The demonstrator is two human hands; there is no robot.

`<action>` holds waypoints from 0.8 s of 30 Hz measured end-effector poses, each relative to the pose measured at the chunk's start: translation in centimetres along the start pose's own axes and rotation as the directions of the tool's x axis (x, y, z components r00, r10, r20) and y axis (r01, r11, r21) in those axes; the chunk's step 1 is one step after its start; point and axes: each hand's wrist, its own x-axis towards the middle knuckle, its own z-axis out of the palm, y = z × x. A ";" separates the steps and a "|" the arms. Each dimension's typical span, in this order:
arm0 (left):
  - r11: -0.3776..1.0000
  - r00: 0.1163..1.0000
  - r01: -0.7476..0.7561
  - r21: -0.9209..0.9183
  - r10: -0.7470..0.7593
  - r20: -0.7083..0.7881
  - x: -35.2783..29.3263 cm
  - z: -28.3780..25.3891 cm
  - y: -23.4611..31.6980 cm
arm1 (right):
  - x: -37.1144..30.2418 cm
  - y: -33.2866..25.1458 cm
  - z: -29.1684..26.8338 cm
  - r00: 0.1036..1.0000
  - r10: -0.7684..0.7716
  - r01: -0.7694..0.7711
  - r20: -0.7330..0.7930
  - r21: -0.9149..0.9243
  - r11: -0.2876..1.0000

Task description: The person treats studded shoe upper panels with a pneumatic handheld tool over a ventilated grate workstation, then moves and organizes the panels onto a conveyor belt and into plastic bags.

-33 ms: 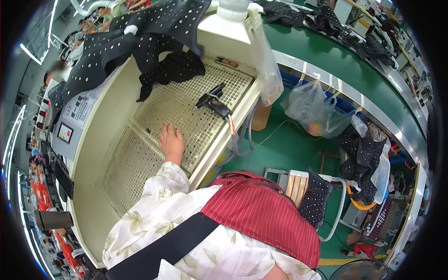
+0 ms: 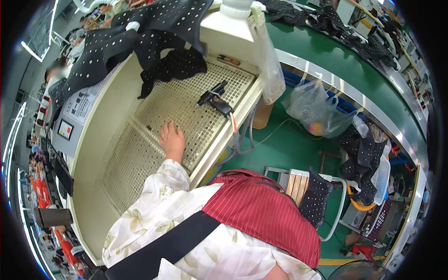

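Currently, the left hand [image 2: 173, 142] is palm down over the perforated grate [image 2: 163, 105], with nothing visible in it.
Its fingers are stretched forward and slightly apart; whether they press on the grate or hover just above it, I cannot tell. Ahead and to the right, apart from the hand, 1 black pistol-shaped tool [image 2: 215, 101] lies on the grate near the right rim [image 2: 219, 140] of the cream tray [image 2: 91, 154], and its cable [image 2: 234, 125] runs over that rim. Beyond, a black dotted sheet [image 2: 154, 21] drapes over the far left edge, and a smaller dotted piece [image 2: 175, 70] reaches down over the grate. The right hand is out of view, so I cannot tell how its fingers stand.
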 end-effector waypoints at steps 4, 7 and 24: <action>0.999 1.000 0.014 -0.030 -0.015 -0.014 0.3 0.5 -0.1 | 1.1 -0.9 -0.3 0.999 -0.051 0.050 -0.019 -0.040 0.998; 1.000 1.000 0.020 -0.018 -0.020 -0.022 0.1 0.5 -0.5 | 2.3 -1.8 -0.1 0.995 -0.098 0.096 -0.028 -0.065 0.993; 0.980 0.980 -0.177 0.095 0.184 -0.078 1.2 1.3 -2.1 | -6.9 -1.6 -5.4 0.967 0.239 -0.246 -0.088 -0.083 0.966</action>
